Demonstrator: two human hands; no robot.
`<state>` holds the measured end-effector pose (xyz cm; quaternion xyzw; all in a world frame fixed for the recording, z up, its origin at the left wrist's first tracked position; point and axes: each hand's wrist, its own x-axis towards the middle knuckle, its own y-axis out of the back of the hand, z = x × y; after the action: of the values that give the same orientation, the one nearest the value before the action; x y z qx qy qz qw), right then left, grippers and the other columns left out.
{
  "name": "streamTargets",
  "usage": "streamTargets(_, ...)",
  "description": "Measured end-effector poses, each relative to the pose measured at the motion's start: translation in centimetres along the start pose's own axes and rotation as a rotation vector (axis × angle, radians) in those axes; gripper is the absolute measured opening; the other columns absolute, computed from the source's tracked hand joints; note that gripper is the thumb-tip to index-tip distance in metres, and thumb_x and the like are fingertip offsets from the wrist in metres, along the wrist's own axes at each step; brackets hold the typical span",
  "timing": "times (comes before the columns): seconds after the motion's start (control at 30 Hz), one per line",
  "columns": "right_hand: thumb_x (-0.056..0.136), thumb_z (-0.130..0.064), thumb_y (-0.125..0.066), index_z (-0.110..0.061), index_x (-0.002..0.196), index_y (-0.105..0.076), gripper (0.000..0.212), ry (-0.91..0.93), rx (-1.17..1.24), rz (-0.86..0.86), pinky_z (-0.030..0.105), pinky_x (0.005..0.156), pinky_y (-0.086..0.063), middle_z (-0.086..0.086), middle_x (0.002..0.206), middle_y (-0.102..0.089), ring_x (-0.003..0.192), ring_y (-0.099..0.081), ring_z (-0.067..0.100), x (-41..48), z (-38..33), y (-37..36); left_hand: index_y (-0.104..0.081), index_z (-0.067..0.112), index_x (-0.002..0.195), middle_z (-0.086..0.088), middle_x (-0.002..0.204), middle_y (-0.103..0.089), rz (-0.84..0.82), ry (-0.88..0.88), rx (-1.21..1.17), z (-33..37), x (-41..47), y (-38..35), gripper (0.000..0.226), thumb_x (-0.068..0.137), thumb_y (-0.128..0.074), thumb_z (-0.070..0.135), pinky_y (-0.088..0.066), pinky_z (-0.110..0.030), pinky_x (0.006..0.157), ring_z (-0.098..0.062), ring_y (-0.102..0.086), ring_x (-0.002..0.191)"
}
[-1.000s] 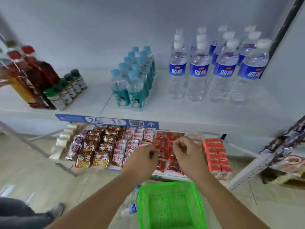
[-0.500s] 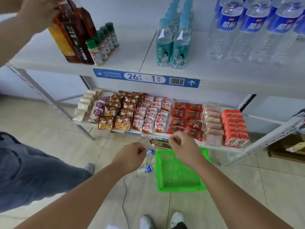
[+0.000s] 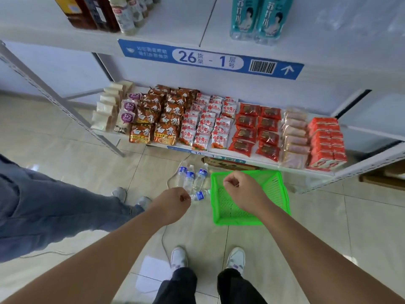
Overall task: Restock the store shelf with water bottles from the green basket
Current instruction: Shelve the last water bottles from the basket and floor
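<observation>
The green basket [image 3: 278, 189] stands on the floor in front of the low shelf, and I see no bottle in it. Several small water bottles [image 3: 192, 178] with blue labels lie on the tiles just left of the basket. My left hand [image 3: 173, 202] hovers over the floor beside those bottles with fingers curled, holding nothing. My right hand [image 3: 243, 189] hangs above the basket, also curled into a loose fist and holding nothing. The white upper shelf [image 3: 175, 25] crosses the top of the view.
Teal-labelled bottles [image 3: 260, 18] and dark drink bottles [image 3: 96, 12] stand on the upper shelf. Snack packets [image 3: 208, 126] fill the low shelf. Another person's legs in jeans [image 3: 54, 207] stand at the left. My own feet [image 3: 208, 257] are below, with a thin cable on the tiles.
My view has tilted down from the upper shelf to the floor. Both hands have dropped from in front of the snack shelf to above the basket and the floor bottles.
</observation>
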<state>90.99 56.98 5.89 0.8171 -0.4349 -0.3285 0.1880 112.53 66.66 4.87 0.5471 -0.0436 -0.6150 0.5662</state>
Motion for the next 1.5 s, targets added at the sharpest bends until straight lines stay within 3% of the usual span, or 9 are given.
streamTargets(0.23, 0.095, -0.026, -0.061, -0.02, 0.095, -0.068, 0.009, -0.136, 0.055, 0.068, 0.024, 0.064, -0.043, -0.011, 0.083, -0.067, 0.074, -0.06, 0.005, 3.0, 2.8, -5.8, -0.068, 0.025, 0.092, 0.008, 0.089, -0.072, -0.075, -0.044, 0.108, -3.5, 6.6, -0.9, 0.025, 0.091, -0.046, 0.038, -0.059, -0.041, 0.083, -0.017, -0.067, 0.085)
streamTargets(0.37, 0.096, -0.032, -0.062, -0.022, 0.095, -0.069, 0.013, -0.21, 0.124, 0.095, 0.029, 0.07, -0.05, -0.009, 0.084, -0.07, 0.078, -0.065, 0.009, 5.0, 6.3, -10.4, -0.068, 0.024, 0.092, 0.008, 0.089, -0.072, -0.13, -0.036, 0.152, -6.4, 11.5, -4.0, 0.026, 0.093, -0.044, 0.036, -0.059, -0.038, 0.081, -0.016, -0.067, 0.083)
streamTargets(0.5, 0.096, -0.03, -0.061, -0.023, 0.095, -0.068, 0.01, -0.219, 0.104, 0.156, 0.013, 0.059, -0.039, -0.015, 0.079, -0.065, 0.071, -0.057, -0.005, 9.6, 11.7, -14.2, -0.068, 0.022, 0.09, 0.006, 0.087, -0.071, -0.133, -0.037, 0.125, -9.1, 19.3, -9.0, 0.025, 0.092, -0.047, 0.035, -0.059, -0.035, 0.077, -0.017, -0.068, 0.08)
streamTargets(0.67, 0.094, -0.029, -0.06, -0.027, 0.088, -0.064, 0.007, -0.217, 0.002, 0.136, 0.033, 0.067, -0.052, -0.014, 0.077, -0.066, 0.072, -0.063, 0.007, 15.0, 21.4, -21.3, -0.069, 0.014, 0.092, -0.001, 0.091, -0.072, -0.13, -0.018, 0.125, -13.1, 29.3, -19.4, 0.027, 0.094, -0.048, 0.03, -0.048, -0.028, 0.068, -0.022, -0.067, 0.085)
streamTargets(0.83, 0.093, -0.028, -0.06, -0.027, 0.091, -0.065, 0.005, -0.186, -0.052, 0.137, 0.039, 0.075, -0.057, -0.01, 0.085, -0.07, 0.08, -0.067, 0.014, 20.4, 29.4, -26.5, -0.062, 0.019, 0.088, 0.002, 0.089, -0.066, -0.128, -0.014, 0.195, -17.1, 38.8, -27.6, 0.022, 0.093, -0.044, 0.032, -0.039, -0.025, 0.056, -0.013, -0.058, 0.072)
streamTargets(0.93, 0.094, -0.026, -0.063, -0.027, 0.093, -0.066, 0.003, -0.165, -0.044, 0.179, 0.037, 0.077, -0.056, -0.012, 0.085, -0.069, 0.08, -0.067, 0.013, 22.8, 33.0, -28.2, -0.063, 0.021, 0.092, 0.001, 0.096, -0.066, -0.133, -0.015, 0.227, -20.3, 43.8, -30.7, 0.017, 0.091, -0.05, 0.031, -0.045, -0.027, 0.064, -0.017, -0.062, 0.082)
streamTargets(1.07, 0.093, -0.037, -0.065, -0.03, 0.103, -0.064, 0.012, -0.158, -0.132, 0.045, 0.037, 0.083, -0.055, -0.017, 0.088, -0.065, 0.087, -0.066, 0.012, 25.1, 36.1, -29.1, -0.065, 0.017, 0.117, -0.006, 0.119, -0.065, -0.201, -0.037, 0.372, -23.7, 49.1, -33.6, 0.031, 0.095, -0.057, 0.037, -0.049, -0.03, 0.082, -0.024, -0.06, 0.1)
streamTargets(1.23, 0.094, -0.04, -0.065, -0.027, 0.111, -0.065, 0.021, -0.172, -0.187, -0.027, 0.036, 0.086, -0.054, -0.017, 0.095, -0.063, 0.092, -0.064, 0.01, 25.2, 37.3, -28.9, -0.047, 0.02, 0.147, -0.01, 0.141, -0.055, -0.202, -0.042, 0.427, -26.3, 53.3, -35.5, 0.055, 0.097, -0.056, 0.042, -0.049, -0.035, 0.099, -0.03, -0.055, 0.125)
streamTargets(1.5, 0.094, -0.044, -0.064, -0.032, 0.113, -0.064, 0.023, -0.15, -0.177, -0.077, 0.035, 0.087, -0.053, -0.018, 0.101, -0.064, 0.094, -0.062, 0.002, 24.6, 37.5, -29.2, -0.044, 0.007, 0.141, -0.015, 0.139, -0.043, -0.132, -0.102, 0.718, -28.6, 54.8, -39.3, 0.056, 0.099, -0.053, 0.043, -0.047, -0.044, 0.102, -0.033, -0.044, 0.129)
